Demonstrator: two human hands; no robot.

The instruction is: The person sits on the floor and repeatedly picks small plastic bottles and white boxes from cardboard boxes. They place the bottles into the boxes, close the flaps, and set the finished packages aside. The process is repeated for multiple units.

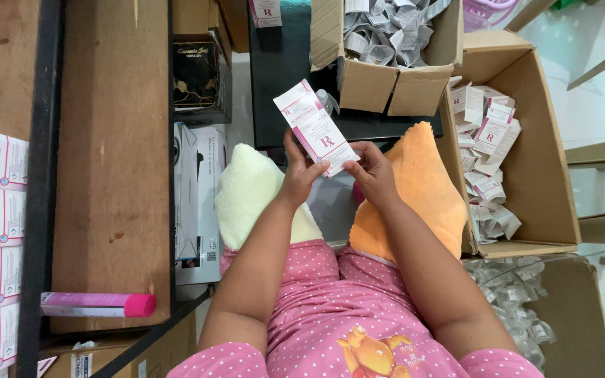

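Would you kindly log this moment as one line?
left hand: holds white-and-pink carton | right hand: grips its lower end | open box of cartons at right

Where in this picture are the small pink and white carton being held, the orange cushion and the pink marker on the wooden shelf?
small pink and white carton (314, 129), head view, middle of its printed front face.
orange cushion (425, 189), head view, centre of its top surface.
pink marker (99, 304), head view, middle of its barrel.

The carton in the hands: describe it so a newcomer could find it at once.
Start at the two pillows, cream and orange, on the person's lap. Between them, the left hand and right hand hold up a slim white-and-pink carton. It is the only one held up; similar ones lie piled in the cardboard box to the right.
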